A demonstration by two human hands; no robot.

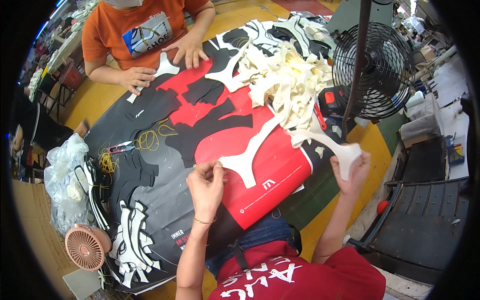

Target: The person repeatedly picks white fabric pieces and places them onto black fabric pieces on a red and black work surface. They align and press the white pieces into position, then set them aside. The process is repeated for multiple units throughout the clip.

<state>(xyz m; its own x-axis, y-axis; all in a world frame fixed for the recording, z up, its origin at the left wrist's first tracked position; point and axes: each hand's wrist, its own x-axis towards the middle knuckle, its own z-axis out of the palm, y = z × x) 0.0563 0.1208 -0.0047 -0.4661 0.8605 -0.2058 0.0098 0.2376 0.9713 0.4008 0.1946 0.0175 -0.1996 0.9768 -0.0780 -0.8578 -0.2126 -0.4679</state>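
- Hands first: our left hand (206,184) sits low over the table (95,102), fingers bunched and pinching the near tip of a white cut-out piece (243,163) that lies flat on the red and black printed sheet (272,170).
- That piece stretches away from the left hand up toward the pile, and its far end blends into other white shapes, so we cannot tell where it stops.
- Our right hand (352,172) is raised off to the right, past the table edge, fingers closed around a second white piece (334,146); the palm faces away from us, so the exact grip is hard to make out.
- The two pieces are well apart, one at each hand.
- To the left we see small scissors (120,147) beside a tangle of yellow rubber bands (146,140), and nearer, a small pink fan (86,246) next to a stack of black-and-white cut parts (131,240).
- Farther on, a heap of white cut-outs (287,80) covers the middle of the table, with black fabric shapes (207,125) spread beside it.
- A black cage fan (380,70) stands to the right, partly hiding what is behind it.
- At the far side another person in an orange shirt (142,30) presses both hands on a white piece (162,67); their head is cut off by the frame.
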